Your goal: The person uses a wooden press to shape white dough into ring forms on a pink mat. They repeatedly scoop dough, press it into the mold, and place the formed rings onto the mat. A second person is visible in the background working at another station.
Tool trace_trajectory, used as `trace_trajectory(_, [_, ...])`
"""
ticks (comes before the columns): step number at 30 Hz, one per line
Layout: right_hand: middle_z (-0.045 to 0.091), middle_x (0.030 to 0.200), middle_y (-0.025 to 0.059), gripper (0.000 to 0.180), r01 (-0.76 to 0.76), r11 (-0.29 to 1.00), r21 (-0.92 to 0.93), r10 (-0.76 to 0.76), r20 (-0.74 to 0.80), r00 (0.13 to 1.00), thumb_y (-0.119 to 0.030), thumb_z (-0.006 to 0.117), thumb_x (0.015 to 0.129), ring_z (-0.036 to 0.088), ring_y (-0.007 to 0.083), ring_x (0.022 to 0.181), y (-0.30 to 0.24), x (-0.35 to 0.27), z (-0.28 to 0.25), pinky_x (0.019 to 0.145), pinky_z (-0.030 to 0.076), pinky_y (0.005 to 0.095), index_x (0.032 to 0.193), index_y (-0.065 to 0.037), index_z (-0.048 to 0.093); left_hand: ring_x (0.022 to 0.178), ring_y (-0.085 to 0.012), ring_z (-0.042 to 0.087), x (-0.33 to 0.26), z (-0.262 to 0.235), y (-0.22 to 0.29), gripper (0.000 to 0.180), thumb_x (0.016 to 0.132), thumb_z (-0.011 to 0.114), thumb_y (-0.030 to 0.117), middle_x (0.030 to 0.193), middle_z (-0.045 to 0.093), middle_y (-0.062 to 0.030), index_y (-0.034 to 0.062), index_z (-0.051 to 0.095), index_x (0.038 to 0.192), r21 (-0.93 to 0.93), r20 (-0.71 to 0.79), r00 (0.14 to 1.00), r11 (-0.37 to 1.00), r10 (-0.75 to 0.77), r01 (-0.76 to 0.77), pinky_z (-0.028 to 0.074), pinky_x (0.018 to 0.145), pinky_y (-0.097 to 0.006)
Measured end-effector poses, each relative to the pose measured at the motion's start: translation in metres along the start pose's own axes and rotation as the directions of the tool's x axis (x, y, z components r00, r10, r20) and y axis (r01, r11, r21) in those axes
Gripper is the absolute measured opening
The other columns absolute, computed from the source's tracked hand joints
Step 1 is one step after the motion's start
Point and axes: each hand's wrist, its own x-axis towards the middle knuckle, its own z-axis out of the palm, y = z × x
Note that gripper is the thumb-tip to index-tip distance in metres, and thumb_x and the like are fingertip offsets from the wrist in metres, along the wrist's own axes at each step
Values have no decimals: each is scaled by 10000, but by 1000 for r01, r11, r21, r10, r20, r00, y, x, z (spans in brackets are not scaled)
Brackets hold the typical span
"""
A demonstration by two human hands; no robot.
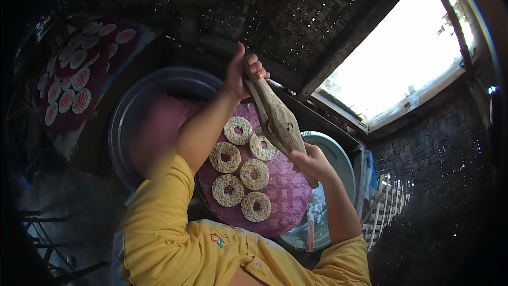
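Observation:
Both of my hands grip a long, weathered wooden press point(275, 116), thick in the middle and narrower at its two ends. My left hand point(245, 72) is closed around its far upper end, thumb pointing up. My right hand point(313, 162) wraps its near right end. Beneath it lies a round, purple cloth-covered surface point(288, 201) showing a lattice pattern. Several pale rings of stringy dough rest there, such as one ring point(226, 190) at the left and another ring point(256, 206) near me. The press hangs partly over the upper right ring point(263, 152).
A large clear basin point(117, 122) with purple cloth stands to the left, partly blurred. On the right, a pale green basin point(341, 161) holds white dough point(316, 206) and a flat-handled tool point(310, 235). More rounds point(79, 79) lie on purple cloth farther left. A bright window point(402, 47) opens at upper right.

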Motion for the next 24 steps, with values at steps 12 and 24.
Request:
trace_trajectory(12, [604,919,43,576,394,887,240,-392,-59,918,-397,645,827,560,94,788,-18,-4,17,645,480,246,1198,24,517,1057,-284,566,-54,34,-49,463,740,696,315,1064,602,-164,77,557,1111,1000,7,998,-6,-57,-8,435,898,-363])
trace_trajectory(24, [661,816,163,260,-141,884,-446,-134,-531,837,-319,658,750,636,320,807,51,52,45,735,494,409,803,-68,701,1111,-242,393,-245,62,76,500,838,594,342,1155,420,-107,47,439,1211,903,-19,971,-412,238,118,289,1037,-395])
